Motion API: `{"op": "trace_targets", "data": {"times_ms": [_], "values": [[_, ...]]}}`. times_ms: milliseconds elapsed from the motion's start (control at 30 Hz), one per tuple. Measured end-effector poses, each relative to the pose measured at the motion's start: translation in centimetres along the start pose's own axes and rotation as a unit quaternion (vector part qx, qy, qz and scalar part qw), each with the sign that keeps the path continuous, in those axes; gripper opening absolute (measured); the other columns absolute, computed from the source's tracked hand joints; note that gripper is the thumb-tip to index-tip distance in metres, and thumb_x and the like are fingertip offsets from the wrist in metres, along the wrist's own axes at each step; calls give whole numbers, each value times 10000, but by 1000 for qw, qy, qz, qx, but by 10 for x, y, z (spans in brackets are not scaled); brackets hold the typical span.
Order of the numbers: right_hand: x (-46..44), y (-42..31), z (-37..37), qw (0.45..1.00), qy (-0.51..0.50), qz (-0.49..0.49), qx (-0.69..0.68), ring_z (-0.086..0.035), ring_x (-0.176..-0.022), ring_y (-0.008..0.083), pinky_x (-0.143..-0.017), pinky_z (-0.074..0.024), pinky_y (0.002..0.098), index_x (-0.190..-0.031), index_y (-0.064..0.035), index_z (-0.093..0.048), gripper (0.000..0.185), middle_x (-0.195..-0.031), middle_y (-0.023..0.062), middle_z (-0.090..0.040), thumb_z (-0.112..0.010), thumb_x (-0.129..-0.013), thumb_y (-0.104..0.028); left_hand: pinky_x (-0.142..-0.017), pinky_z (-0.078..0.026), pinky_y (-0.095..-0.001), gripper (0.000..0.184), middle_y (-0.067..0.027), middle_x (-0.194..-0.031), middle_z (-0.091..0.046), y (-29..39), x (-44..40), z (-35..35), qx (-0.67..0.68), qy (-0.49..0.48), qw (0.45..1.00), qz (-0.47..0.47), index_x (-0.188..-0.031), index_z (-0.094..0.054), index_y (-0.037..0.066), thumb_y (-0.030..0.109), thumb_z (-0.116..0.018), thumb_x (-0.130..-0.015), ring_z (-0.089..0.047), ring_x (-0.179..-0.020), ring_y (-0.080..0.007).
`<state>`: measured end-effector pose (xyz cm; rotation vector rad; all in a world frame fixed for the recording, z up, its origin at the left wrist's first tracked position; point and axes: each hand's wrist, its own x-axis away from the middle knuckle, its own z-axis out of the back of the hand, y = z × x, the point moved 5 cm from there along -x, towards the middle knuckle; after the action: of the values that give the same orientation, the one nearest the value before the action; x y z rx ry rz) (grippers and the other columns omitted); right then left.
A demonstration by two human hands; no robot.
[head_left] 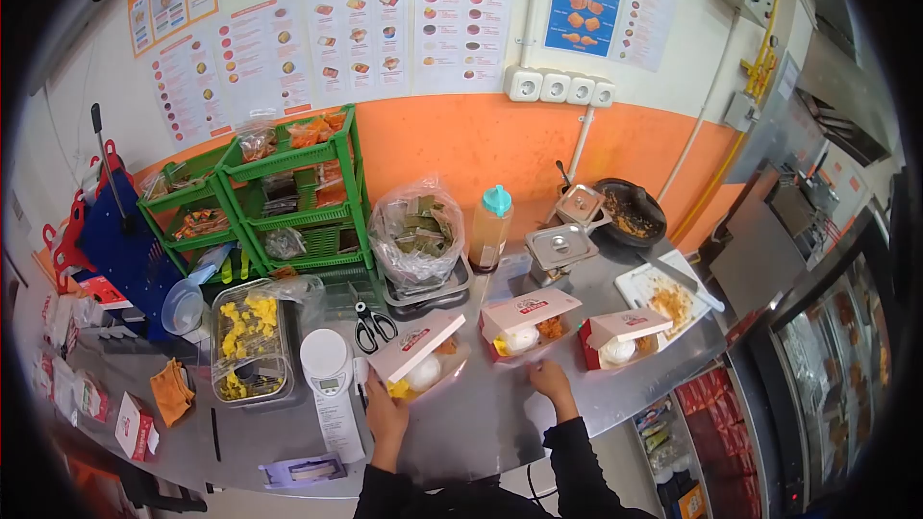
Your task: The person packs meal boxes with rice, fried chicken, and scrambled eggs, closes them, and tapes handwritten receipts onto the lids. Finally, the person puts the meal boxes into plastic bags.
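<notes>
Three open food boxes stand in a row on the steel table [461,442]. My left hand [387,418] grips the near left edge of the left box [416,350], which holds white rice and something yellow. My right hand [551,384] is closed just in front of the middle box [531,310], which holds rice, yellow food and a browned piece; whether it holds anything is too small to tell. Farther right stands another box [627,325] with rice in it. Black scissors [374,329] and a white kitchen scale [328,365] lie left of the left box.
At the left are a tray of yellow food [252,341], an orange cloth [173,392] and green shelves [288,168]. Behind the boxes stand a bagged bundle [417,235], a sauce bottle [491,228] and lidded metal pans [561,247]. A cutting board [663,296] with a knife lies right.
</notes>
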<state>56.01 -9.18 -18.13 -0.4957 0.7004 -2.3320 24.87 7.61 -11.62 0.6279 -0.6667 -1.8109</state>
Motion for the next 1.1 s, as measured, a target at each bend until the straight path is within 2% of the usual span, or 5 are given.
{"op": "trace_targets", "data": {"times_ms": [100, 367, 600, 800, 1100], "values": [[20, -52, 9, 954, -231, 103, -158, -635, -921, 287, -786, -492, 351, -1320, 48, -378, 655, -953, 169, -655, -632, -844, -323, -775, -484, -451, 736, -175, -1273, -460, -7, 22, 1, -12, -14, 1000, 5, -1368, -265, 54, 35, -605, -716, -571, -988, -373], [57, -106, 4, 927, -149, 323, -121, -572, -1007, 380, -860, -462, 399, -1336, -58, -426, 589, -1142, 249, -564, -600, -774, -101, -849, -476, -364, 599, -205, -1141, -536, -11, 77, 17, 159, -80, 984, 11, -1328, -389, 41, 67, -600, -768, -568, -1033, -340], [76, -105, 34, 923, -214, 289, -139, -585, -1017, 384, -906, -462, 383, -1267, -57, -517, 502, -1167, 215, -582, -513, -767, -10, -918, -443, -365, 549, -185, -1112, -528, 7, 84, 38, 48, -144, 988, -39, -1367, -403, 58, 53, -487, -825, -557, -1031, -292], [75, -109, 28, 919, -231, 287, -140, -609, -1020, 322, -903, -470, 345, -1264, -41, -518, 503, -1146, 224, -595, -470, -768, 28, -878, -452, -356, 561, -181, -1098, -498, -1, 85, 25, 251, -87, 964, 26, -1381, -392, 97, 13, -428, -827, -549, -1025, -274], [84, -82, 13, 863, -329, 266, -276, -564, -1088, 255, -961, -424, 353, -1390, -101, -375, 635, -1234, 151, -551, -510, -783, 27, -1025, -342, -365, 585, -180, -1271, -415, 11, 89, 30, 373, -294, 880, 24, -1376, -390, 104, 3, -427, -802, -445, -1204, -308]]}}
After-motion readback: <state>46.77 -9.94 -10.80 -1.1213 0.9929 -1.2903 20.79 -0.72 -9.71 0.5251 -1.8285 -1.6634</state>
